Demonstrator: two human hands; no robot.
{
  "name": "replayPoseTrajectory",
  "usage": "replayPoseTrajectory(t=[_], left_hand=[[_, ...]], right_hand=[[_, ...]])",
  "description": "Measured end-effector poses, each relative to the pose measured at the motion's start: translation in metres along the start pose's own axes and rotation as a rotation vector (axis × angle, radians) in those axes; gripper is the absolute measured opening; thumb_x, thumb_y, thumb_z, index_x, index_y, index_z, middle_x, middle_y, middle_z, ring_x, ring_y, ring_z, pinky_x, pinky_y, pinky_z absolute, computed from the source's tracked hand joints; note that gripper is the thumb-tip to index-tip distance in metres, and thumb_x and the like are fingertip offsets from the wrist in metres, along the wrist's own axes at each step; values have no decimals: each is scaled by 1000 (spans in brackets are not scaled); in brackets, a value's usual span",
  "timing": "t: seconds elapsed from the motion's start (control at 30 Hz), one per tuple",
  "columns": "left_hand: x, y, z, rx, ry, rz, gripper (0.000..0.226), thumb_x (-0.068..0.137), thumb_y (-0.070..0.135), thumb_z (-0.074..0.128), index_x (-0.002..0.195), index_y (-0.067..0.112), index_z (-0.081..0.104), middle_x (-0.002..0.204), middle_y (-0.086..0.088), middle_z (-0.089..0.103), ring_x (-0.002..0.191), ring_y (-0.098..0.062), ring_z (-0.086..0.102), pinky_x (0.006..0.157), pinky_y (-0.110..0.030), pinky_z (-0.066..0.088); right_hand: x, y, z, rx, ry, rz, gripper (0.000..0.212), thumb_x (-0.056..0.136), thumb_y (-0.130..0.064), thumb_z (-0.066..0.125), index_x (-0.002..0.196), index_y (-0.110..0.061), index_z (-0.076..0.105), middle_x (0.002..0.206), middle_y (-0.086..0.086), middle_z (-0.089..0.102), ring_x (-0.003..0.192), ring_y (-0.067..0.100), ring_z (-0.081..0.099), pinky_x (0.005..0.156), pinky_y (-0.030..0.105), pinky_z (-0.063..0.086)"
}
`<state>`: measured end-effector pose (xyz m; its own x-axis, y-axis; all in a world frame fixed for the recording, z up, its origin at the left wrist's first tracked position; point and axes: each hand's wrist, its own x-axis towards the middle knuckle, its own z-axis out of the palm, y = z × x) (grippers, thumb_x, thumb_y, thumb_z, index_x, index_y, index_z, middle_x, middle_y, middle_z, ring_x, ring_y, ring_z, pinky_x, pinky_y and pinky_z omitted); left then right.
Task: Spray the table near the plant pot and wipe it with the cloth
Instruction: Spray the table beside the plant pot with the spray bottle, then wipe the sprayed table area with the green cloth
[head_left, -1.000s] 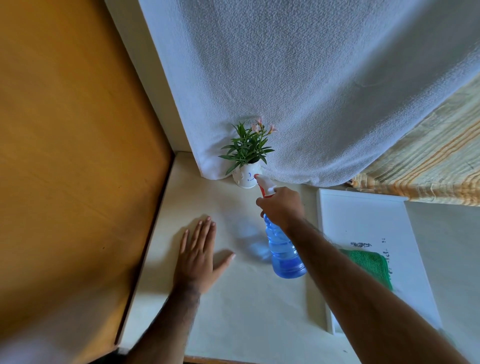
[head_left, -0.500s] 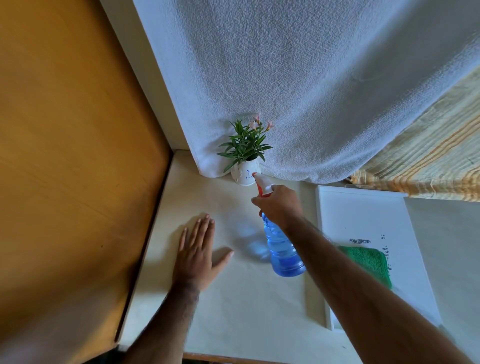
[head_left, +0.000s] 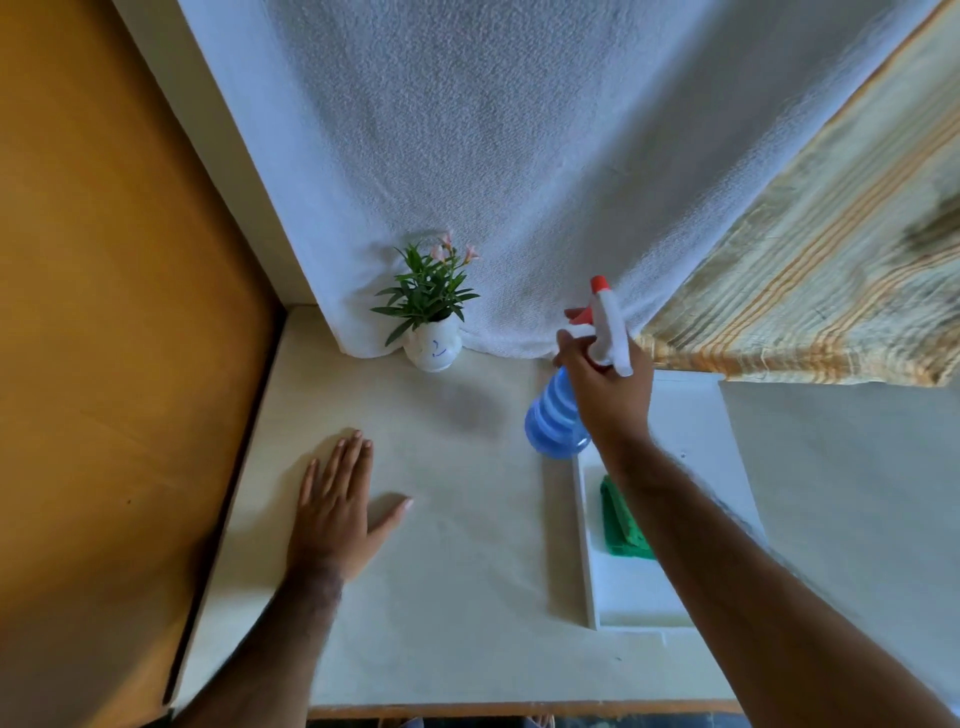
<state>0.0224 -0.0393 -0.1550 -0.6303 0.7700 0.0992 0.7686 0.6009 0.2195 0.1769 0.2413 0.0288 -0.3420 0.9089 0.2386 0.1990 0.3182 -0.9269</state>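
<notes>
Head view, 1 frame.

Spray bottle (head_left: 553, 415): translucent blue, ribbed body, white spray head with a red nozzle tip and red trigger. Held tilted, base toward the camera and down-left, nozzle pointing up toward the hanging white towel (head_left: 519, 156). Bottle is off the desk, above the left edge of the white tray (head_left: 691, 415).

Right hand (head_left: 610, 389): closed around the bottle's neck, fingers wrapped just below the spray head, 1 fingertip near the red trigger. Whether the trigger is pressed cannot be told.

Left hand (head_left: 337, 504): open, palm flat on the desk (head_left: 441, 597), fingers together and pointing away, thumb spread to the right. Well apart from the bottle.

Plant pot (head_left: 434, 345): small, white, rounded, a blue mark on its front; green leaves and a few pink flowers. Stands at the back of the desk, touching the towel's lower edge, left of the bottle and beyond the left hand.

Cloth (head_left: 621, 519): green, folded, lying in the tray, partly hidden under the right forearm.

Surface: cream desk, a faint grey patch between pot and bottle. Orange-brown panel (head_left: 119, 312) on the left; striped beige-orange fabric (head_left: 831, 260) at right behind the tray.
</notes>
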Motion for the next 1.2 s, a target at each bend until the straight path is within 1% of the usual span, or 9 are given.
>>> replayPoseTrajectory(t=[0.3, 0.43, 0.53, 0.67, 0.77, 0.87, 0.97, 1.07, 1.2], left_hand=[[1, 3, 0, -4, -12, 12, 95, 87, 73, 44, 156, 8, 40, 166, -12, 39, 149, -31, 44, 121, -56, 32], [3, 3, 0, 11, -33, 4, 95, 87, 73, 43, 157, 9, 39, 167, -11, 38, 151, -30, 41, 122, -56, 30], [4, 2, 0, 21, -56, -1, 96, 88, 74, 41, 157, 8, 39, 167, -11, 37, 151, -30, 40, 122, -55, 30], [3, 1, 1, 30, -60, 7, 95, 89, 75, 41, 158, 10, 37, 168, -11, 36, 152, -29, 39, 122, -55, 28], [4, 0, 0, 33, -66, -1, 95, 89, 75, 40, 158, 10, 37, 168, -11, 36, 152, -29, 39, 122, -54, 28], [3, 1, 0, 33, -71, -5, 95, 88, 76, 39, 158, 10, 36, 168, -10, 36, 152, -28, 39, 122, -54, 28], [4, 1, -1, 37, -67, -6, 96, 88, 76, 39, 158, 11, 35, 168, -10, 36, 152, -28, 38, 122, -54, 28], [4, 2, -2, 41, -57, -6, 96, 88, 74, 40, 158, 9, 36, 168, -11, 36, 153, -29, 38, 122, -55, 28], [1, 4, -3, 33, -30, -17, 96, 88, 74, 38, 159, 10, 33, 169, -9, 33, 155, -27, 34, 125, -54, 25]], right_hand=[[42, 41, -50, -17, 231, -40, 18, 88, -26, 74, 99, -41, 74, 75, -21, 74, 67, 4, 72, 67, 24, 57], [51, 74, -59, -38, 263, 28, 20, 85, -32, 79, 100, -19, 76, 70, -9, 72, 62, 5, 68, 64, 33, 60], [49, 87, -60, -81, 228, 25, 12, 85, -33, 81, 89, -29, 71, 66, -13, 67, 61, 2, 62, 63, 35, 57], [47, 95, -60, -110, 216, 44, 26, 83, -42, 82, 88, -18, 74, 68, -1, 71, 60, 1, 61, 61, 24, 53], [47, 94, -58, -108, 185, 31, 25, 83, -41, 82, 88, -20, 70, 70, -13, 71, 60, -4, 61, 61, 21, 52], [47, 93, -59, -104, 134, 61, 32, 83, -39, 83, 91, -11, 71, 82, -3, 77, 75, 10, 71, 75, 40, 61], [45, 88, -64, -95, 39, 92, 50, 79, -44, 85, 115, -11, 71, 89, -15, 77, 87, 6, 73, 85, 40, 61], [27, 87, -79, -167, -23, 84, 81, 75, -56, 87, 142, -24, 54, 119, -9, 70, 105, -1, 65, 94, 22, 53], [-32, 110, -119, -399, -61, -110, 93, 86, -60, 71, 156, -11, 36, 156, 8, 45, 145, 22, 40, 119, 45, 35]])
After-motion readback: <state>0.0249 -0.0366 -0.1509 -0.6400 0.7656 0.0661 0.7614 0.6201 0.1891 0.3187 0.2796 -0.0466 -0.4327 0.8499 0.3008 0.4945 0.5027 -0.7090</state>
